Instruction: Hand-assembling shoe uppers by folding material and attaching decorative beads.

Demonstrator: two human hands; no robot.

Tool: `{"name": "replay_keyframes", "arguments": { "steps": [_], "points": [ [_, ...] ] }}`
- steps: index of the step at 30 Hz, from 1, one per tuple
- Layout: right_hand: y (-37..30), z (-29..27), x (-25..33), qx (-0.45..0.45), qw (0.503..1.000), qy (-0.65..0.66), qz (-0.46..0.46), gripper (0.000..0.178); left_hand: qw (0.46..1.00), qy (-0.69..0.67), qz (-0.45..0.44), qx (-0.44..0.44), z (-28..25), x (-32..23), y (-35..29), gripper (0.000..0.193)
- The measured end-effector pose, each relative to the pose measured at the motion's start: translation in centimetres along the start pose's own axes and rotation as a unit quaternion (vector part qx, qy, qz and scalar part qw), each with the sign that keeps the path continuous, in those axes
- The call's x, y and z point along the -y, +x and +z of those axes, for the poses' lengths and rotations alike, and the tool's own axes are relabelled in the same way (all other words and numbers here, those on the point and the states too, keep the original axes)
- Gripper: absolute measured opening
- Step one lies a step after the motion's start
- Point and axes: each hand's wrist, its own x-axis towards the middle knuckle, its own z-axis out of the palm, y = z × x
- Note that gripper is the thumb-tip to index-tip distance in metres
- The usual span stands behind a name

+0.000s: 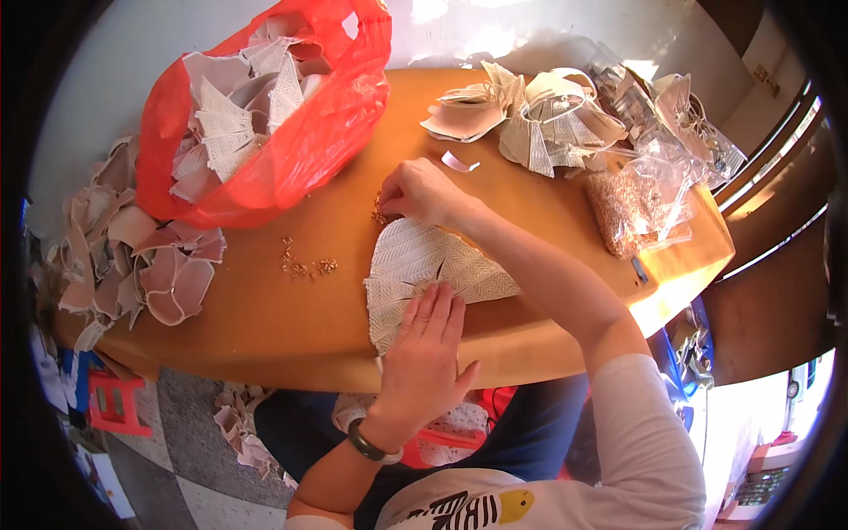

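A cream textured fabric piece (393, 274) with a herringbone-like pattern and slits lies near the table's front edge. My left hand (424, 353) rests flat on it, fingers stretched out and close together. Just beyond its far edge, my right hand (420, 193) is closed with fingertips pinched over small gold-coloured bits (380, 212). Whatever those fingertips hold is hidden. Further left on the table, more tiny gold bits (305, 265) are scattered.
The orange-brown table (495, 349) carries a red plastic bag (353, 115) of fabric pieces, with a pile of pinkish moulded pieces (177, 283) beside it. Tied cream bundles (556, 124) stand at the far right, near a clear bag of gold bits (627, 208). A white scrap (459, 162) lies between.
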Motion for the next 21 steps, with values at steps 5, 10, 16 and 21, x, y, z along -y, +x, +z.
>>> {"name": "replay_keyframes", "arguments": {
  "steps": [5, 10, 16, 21],
  "points": [
    [-1.0, -0.3, -0.3, -0.022, 0.993, -0.116, -0.032, 0.011, 0.998, 0.003, 0.042, 0.048, -0.7, 0.6, 0.0, 0.080],
    [-8.1, -4.0, 2.7, -0.012, 0.989, 0.147, 0.012, 0.008, 0.998, 0.026, 0.023, 0.052, -0.7, 0.6, -0.4, 0.079],
    [-14.8, -2.7, 1.8, 0.029, 0.992, 0.098, -0.068, 0.007, 0.997, 0.046, 0.021, 0.060, -0.5, 0.1, 0.0, 0.077],
    [-15.1, -2.1, 1.7, 0.004, 0.983, 0.186, 0.000, 0.006, 0.997, 0.045, 0.025, 0.058, -0.2, 0.0, 0.1, 0.077]
  ]
}}
